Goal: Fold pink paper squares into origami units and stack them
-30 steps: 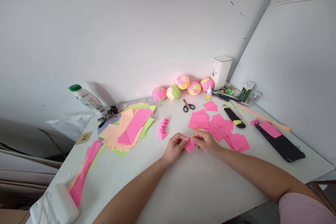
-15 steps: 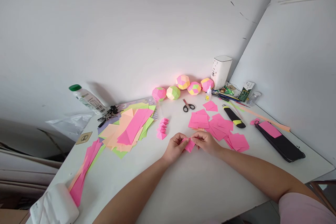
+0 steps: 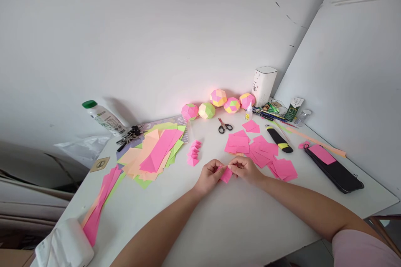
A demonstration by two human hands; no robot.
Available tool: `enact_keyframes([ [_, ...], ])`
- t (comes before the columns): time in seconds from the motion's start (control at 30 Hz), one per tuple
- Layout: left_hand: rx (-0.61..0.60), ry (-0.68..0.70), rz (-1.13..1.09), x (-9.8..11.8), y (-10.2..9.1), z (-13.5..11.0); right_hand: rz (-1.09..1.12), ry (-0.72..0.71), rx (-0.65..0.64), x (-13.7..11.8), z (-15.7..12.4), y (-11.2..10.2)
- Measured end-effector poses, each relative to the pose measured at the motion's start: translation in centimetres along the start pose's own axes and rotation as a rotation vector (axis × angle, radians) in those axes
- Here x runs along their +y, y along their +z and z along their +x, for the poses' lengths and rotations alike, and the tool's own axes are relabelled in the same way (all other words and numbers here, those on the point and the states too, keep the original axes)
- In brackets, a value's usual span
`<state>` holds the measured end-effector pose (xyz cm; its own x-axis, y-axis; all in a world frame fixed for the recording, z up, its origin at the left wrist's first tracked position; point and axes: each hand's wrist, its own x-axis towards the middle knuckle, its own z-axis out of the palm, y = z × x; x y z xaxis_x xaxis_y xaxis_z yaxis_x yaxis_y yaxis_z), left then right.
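Observation:
A small pink piece of paper (image 3: 226, 176) is pinched between my two hands, just above the table. My left hand (image 3: 211, 175) grips its left side with thumb and fingers. On the other side, my right hand (image 3: 244, 168) is closed on the paper's upper right edge. Fingers partly cover the paper, so its folds are hard to make out. Left of my hands stands a short row of folded pink paper units (image 3: 193, 154). Loose pink paper squares (image 3: 237, 142) lie spread beyond and to the right of my hands.
Scissors (image 3: 225, 126), a glue bottle (image 3: 248, 112) and several paper balls (image 3: 206, 110) stand toward the wall. A cutter (image 3: 279, 139) and black pouch (image 3: 333, 171) lie right. Coloured sheets (image 3: 159, 150), paper strips (image 3: 99, 204) and a white bottle (image 3: 105, 119) are left.
The pink paper has tilted slightly between my fingers, and my right fingertips have shifted a little along its edge. Everything else on the table stays where it was.

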<state>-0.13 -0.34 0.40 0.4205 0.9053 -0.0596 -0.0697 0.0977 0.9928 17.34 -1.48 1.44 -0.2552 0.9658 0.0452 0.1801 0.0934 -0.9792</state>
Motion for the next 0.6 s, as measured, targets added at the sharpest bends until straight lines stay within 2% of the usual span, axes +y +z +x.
enact_keyframes([
  [0.23, 0.042, -0.03, -0.053, 0.1, 0.01, 0.04, 0.102, 0.028, 0.081, -0.31, -0.03, -0.06],
  [0.6, 0.067, -0.039, -0.099, 0.12, 0.01, 0.07, 0.19, 0.051, 0.092, -0.06, 0.07, -0.14],
])
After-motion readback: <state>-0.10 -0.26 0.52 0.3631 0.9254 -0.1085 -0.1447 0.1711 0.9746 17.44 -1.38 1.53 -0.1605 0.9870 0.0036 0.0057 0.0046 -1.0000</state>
